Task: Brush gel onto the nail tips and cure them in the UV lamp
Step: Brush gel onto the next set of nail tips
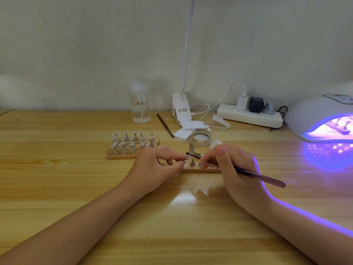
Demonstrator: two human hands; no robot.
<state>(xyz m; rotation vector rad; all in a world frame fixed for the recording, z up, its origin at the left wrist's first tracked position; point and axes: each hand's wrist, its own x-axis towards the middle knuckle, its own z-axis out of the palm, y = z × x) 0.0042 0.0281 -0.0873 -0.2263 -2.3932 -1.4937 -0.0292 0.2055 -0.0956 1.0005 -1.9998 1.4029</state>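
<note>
My right hand grips a dark gel brush, and its bristles point left over a nail tip on a small metal stand. That stand sits on a wooden strip between my hands. My left hand pinches a nail tip stand at the strip's left end. Just behind the strip is an open glass jar of clear gel. At the far right a white UV lamp glows violet, with another strip of stands inside it.
Two more wooden strips with several nail tip stands lie to the left. Behind are a clear pump bottle, a second brush, white pads, a clip lamp and a power strip with cables.
</note>
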